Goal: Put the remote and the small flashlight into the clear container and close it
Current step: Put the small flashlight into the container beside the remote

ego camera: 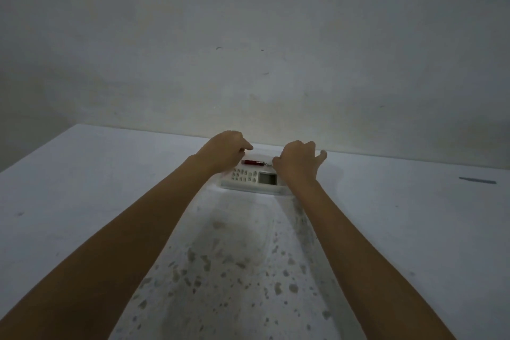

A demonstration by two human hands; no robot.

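Note:
The clear container [252, 190] sits near the table's far edge, close to the wall. Inside it lies the white remote [252, 177], with its buttons to the left and a grey screen to the right. The small red flashlight [252, 162] lies just behind the remote, and its keyring points right. My left hand [225, 150] grips the container's far left corner with bent fingers. My right hand [296, 161] grips its far right corner the same way. Whether a clear lid lies on top is hard to tell.
A thin dark strip [477, 181] lies on the white table [82, 188] at the far right. A plain wall rises right behind the container. The table's left edge runs diagonally at the upper left. A speckled worn patch [234, 262] runs between my forearms.

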